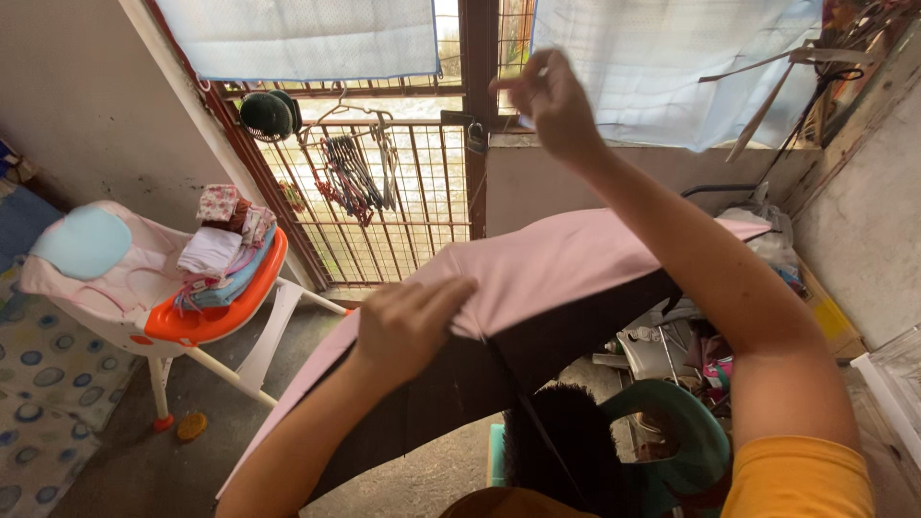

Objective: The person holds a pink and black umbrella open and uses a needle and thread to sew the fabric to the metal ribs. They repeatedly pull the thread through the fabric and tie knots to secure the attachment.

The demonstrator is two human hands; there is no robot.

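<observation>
Orange sleeve (801, 475) nearest. Left hand (408, 326) flat, fingers closed over pink cloth (566, 264) edge, cloth spread beneath and beyond it. Right hand (552, 101) raised, fingers pinched; grip contents unclear.

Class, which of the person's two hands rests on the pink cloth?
The left hand presses on the pink cloth; the right hand is raised high, clear of it.
</observation>
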